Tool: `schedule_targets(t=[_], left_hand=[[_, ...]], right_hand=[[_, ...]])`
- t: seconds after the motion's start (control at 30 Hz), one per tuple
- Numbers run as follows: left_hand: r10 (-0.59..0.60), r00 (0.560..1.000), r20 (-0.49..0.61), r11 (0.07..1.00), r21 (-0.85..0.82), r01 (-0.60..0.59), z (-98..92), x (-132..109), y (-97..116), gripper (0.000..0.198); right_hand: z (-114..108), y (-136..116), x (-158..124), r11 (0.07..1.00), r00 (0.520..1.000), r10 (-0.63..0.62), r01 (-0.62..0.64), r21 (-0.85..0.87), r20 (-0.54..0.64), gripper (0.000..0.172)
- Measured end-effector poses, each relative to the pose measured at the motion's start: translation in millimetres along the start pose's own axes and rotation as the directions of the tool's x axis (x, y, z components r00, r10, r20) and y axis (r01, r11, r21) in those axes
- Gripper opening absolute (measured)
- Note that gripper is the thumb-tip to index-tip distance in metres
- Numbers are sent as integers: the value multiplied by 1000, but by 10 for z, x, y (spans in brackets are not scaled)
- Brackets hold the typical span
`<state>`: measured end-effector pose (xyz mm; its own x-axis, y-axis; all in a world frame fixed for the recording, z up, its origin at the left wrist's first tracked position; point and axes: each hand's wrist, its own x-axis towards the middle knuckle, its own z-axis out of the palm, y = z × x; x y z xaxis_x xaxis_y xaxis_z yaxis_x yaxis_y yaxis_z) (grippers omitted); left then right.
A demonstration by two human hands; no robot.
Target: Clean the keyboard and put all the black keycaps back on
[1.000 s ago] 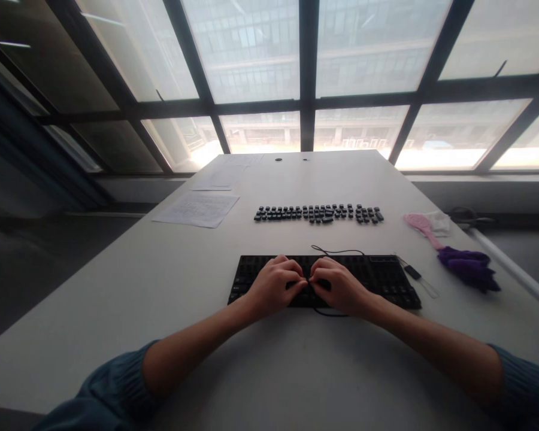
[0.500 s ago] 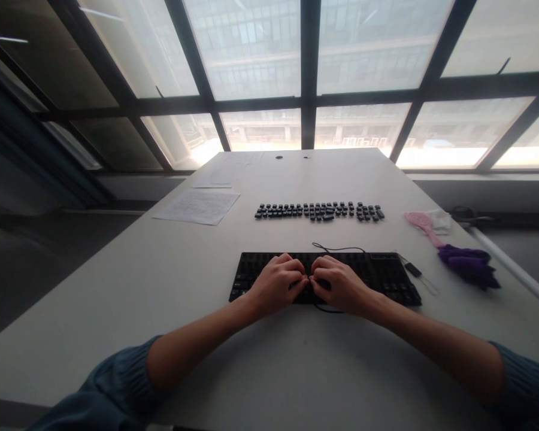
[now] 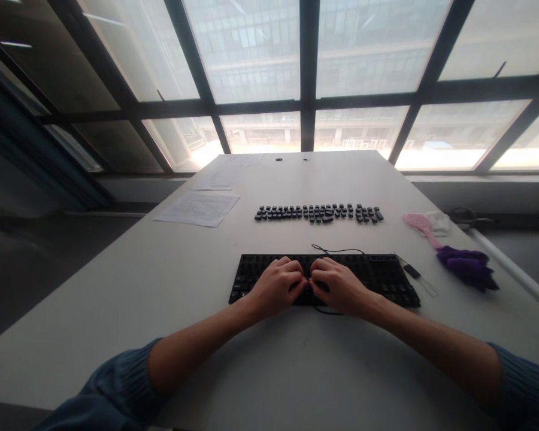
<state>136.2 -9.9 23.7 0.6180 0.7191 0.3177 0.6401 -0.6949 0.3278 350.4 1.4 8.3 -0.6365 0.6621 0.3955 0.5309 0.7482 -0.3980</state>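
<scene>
Two hands – left hand [image 3: 276,287], right hand [image 3: 338,287] – rest curled on the black keyboard [image 3: 386,276], nearly touching; whether either grip grasps anything cannot be told. Loose keycaps [image 3: 318,212] lie beyond.

Strong backlight from windows [image 3: 251,54] — glare, dim foreground, warped edges

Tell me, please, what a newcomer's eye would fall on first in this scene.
The left hand and right hand meet, fingers curled, over the middle of a black keyboard near the front of the white table. Behind it lies a long row of loose black keycaps. At the right edge sit a pink brush and a purple fluffy thing.
</scene>
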Motion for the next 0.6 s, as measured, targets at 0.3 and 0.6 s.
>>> schedule_targets(t=[0.3,0.6], left_hand=[[-82,990,-118,993,-97,70,-238,135,-68,19],[-258,953,-159,961,56,269,-179,1218,-768,17]], right_hand=[[-264,112,89,991,987,132,-130,30,-91,10],[-480,1019,887,885,931,342,-364,-291,-126,12]])
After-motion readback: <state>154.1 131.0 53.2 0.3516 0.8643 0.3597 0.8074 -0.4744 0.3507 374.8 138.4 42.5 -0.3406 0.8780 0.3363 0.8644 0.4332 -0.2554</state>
